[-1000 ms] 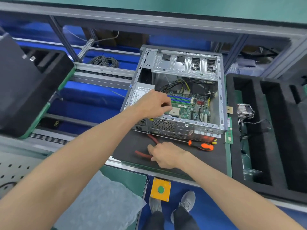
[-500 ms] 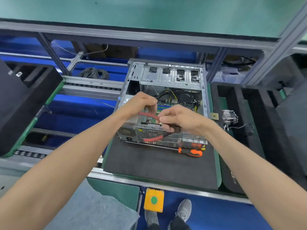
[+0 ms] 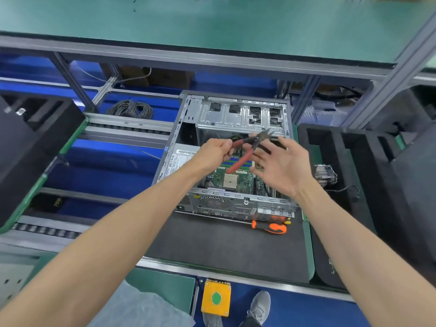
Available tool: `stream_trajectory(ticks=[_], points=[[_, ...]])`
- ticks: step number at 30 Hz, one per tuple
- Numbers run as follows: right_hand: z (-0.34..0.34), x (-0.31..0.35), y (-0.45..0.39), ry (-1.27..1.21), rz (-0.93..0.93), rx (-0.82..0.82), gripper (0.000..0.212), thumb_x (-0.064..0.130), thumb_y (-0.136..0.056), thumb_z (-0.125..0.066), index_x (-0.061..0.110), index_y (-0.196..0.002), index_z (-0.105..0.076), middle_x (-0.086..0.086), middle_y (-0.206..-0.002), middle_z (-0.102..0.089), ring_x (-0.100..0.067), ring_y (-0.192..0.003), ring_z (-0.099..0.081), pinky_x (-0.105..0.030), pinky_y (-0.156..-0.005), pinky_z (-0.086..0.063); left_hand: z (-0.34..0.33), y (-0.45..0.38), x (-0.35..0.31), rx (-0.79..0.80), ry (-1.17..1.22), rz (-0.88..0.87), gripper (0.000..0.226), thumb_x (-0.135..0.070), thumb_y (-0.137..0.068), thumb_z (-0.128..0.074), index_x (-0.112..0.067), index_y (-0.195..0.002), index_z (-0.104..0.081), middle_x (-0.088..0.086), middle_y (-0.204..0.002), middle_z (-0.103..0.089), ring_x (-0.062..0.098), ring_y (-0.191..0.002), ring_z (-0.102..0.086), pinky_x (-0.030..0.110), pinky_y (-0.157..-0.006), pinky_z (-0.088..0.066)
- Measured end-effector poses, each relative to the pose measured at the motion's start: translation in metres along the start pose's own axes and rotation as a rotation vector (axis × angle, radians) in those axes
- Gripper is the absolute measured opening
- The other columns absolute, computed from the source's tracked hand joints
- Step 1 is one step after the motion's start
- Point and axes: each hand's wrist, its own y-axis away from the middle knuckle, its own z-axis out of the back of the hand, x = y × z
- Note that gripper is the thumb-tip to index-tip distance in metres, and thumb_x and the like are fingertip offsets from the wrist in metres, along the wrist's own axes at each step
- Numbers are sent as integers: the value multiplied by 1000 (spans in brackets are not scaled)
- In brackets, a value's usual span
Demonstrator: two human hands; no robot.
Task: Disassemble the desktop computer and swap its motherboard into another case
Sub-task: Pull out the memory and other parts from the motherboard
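Pliers [image 3: 247, 147] now raised in left hand [image 3: 215, 153] over case [image 3: 238, 114] w/ motherboard [image 3: 236, 178].

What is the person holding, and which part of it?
The left hand grips red-handled cutting pliers by one red handle. The right hand is open beside them, holding nothing.

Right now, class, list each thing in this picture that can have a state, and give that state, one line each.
Case: side open, lying on the mat.
Cutters: raised above the case, handles spread.
Left hand: grips one red handle.
Right hand: fingers spread beside the cutters.
Screwdriver: lying on the mat, untouched.
Motherboard: in the case.
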Motion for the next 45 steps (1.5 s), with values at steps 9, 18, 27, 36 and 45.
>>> stream_trajectory(ticks=[9,18,27,36,45], points=[[-7,-27,-40,594,57,-646,23,20,-105,-52,5,-121,-57,-21,-108,-69,-27,-79,-72,-34,-61,-61,-36,-12,-12,18,-321,87,31,-24,-105,-37,-4,-99,-61,6,-69,-74,16,-59,-68,31,-63,-50],[11,-21,-50,649,-397,-397,54,75,-72,-68,23,-88,-61,5,-70,-54,-14,-61,-46,-28,-53,-38,-22,-23,2,323,-56,125,24,-20,-97,-59,-22,-80,-76,-7,-93,-73,9,-92,-64,33,-91,-44],[11,-36,-75,1092,-239,-477,45,34,-64,-60,8,-100,-53,1,-43,-55,-14,-46,-52,-27,-51,-38,-48,-70,9,-463,-17,395,44,-2,-85,-50,-6,-126,-32,15,-139,-31,35,-124,-38,44,-98,-39],[29,-40,-86,1686,-11,-587,69,44,-79,-69,11,-136,-48,-13,-124,-53,-34,-108,-55,-39,-84,-49,-36,-101,39,-515,-49,357,25,-18,-103,-48,-4,-111,-68,22,-114,-66,33,-99,-58,35,-76,-42],[26,-38,-85,2091,143,-517,63,48,-83,-60,21,-139,-46,-4,-128,-54,-29,-114,-53,-42,-75,-45,-32,-97,44,-463,183,361,32,-21,-99,-53,-11,-70,-57,13,-87,-60,29,-93,-51,32,-70,-34]])
